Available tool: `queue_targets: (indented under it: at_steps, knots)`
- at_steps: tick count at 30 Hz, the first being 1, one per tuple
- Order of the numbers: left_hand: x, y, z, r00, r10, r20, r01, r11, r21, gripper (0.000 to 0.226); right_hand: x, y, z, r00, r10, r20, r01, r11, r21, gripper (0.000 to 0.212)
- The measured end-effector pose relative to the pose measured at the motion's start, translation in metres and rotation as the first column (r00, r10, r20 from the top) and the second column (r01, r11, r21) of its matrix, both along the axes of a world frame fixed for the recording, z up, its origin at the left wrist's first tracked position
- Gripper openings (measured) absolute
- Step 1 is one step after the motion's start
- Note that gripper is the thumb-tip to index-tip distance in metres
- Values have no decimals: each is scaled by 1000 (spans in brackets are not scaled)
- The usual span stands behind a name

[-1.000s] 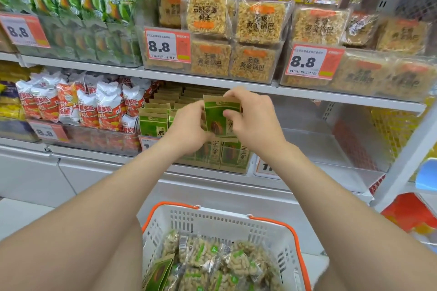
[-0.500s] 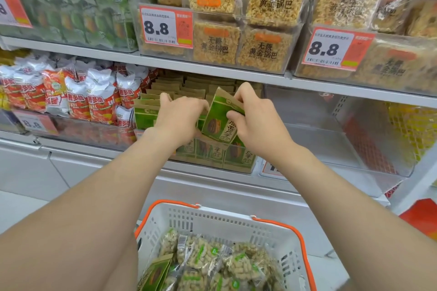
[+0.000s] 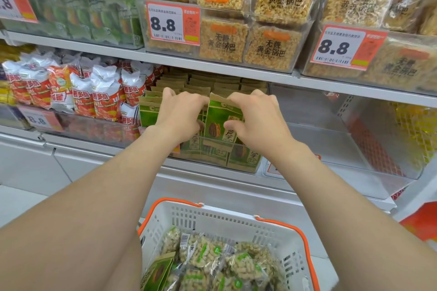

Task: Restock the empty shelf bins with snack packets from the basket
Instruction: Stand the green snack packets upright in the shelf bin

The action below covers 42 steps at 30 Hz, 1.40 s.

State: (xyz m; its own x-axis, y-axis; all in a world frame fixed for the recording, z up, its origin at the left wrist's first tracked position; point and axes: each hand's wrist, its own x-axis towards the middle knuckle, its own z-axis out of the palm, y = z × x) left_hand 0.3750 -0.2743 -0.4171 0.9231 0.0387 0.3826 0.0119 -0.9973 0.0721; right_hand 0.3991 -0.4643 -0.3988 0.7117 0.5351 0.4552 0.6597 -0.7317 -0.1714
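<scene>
Supermarket shelving [image 3: 212, 71] fills your view, its white shelves carrying clear bins. On the upper shelf, the bins hold square rice-crisp packs [image 3: 222, 40] behind an orange price tag [image 3: 172, 22] marked 8.8. On the shelf below, red-and-white snack bags [image 3: 104, 97] stand at the left, and an empty bin [image 3: 331, 139] sits at the right. Below your arms, a white basket [image 3: 236, 220] with orange handles holds clear puffed-snack packets [image 3: 208, 255] and one green pouch [image 3: 158, 271] at its left side.

Between the bags and the empty bin, the middle bin [image 3: 212, 160] is packed with rows of upright green-and-brown packets. Both your hands are at its front rows. Your right hand [image 3: 257, 120] pinches a seed packet [image 3: 220, 123], thumb on its face and fingers over its top edge. The packet stands nearly upright, raised above the front row. Your left hand [image 3: 179, 113] has its fingers curled over the packet tops just beside it, reaching its upper left corner. Whether that hand grips anything I cannot tell.
</scene>
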Motion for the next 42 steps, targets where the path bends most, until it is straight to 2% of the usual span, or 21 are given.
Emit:
queue_targets:
  at_steps: [4,8,12,17,20,23,25,29,32,34,36,39,42]
  knots:
    - [3,5,-4,1000,18,18,-17,999,-42,42,1,11,-8,1000,-2,-9,1,1000,-19,27]
    - [9,16,-7,1000,-19,23,22,990,-139,41,5,19,-7,998,-22,53,29,990,-138,31]
    - [12,24,-6,998,6,69,10,975,-223,29,10,28,-9,997,-42,57,56,961,-271,26]
    - [12,24,-13,997,-5,75,22,975,-222,41,9,39,-15,997,-41,58,61,912,-407,18]
    - [9,22,-12,995,6,104,17,975,-223,38,8,38,-22,988,-54,146,107,918,-382,18]
    - [6,18,-11,991,6,137,27,970,-240,34,9,35,-30,937,-210,280,274,938,-214,11]
    - [4,15,-12,990,3,143,32,970,-241,37,9,37,-32,929,-287,234,325,935,-146,10]
    - [-2,-1,-2,989,-68,132,101,960,-263,54,12,35,-41,955,-250,157,268,958,-105,15]
    - [-8,-14,0,984,-172,43,177,958,-227,66,9,26,-47,953,-273,133,283,957,-58,53]
    - [-9,-18,-8,976,-210,-63,202,973,-108,72,9,16,-45,948,-319,11,318,943,-98,84]
    - [-7,-22,-18,971,-182,-154,189,982,26,77,9,6,-41,927,-360,-105,337,923,-185,99]
    - [-6,-27,-21,969,-156,-193,171,983,66,77,12,-4,-44,925,-336,-180,283,922,-264,91]
    - [-8,-29,-16,966,-161,-205,163,987,-5,79,11,-6,-43,938,-304,-166,280,948,-150,79]
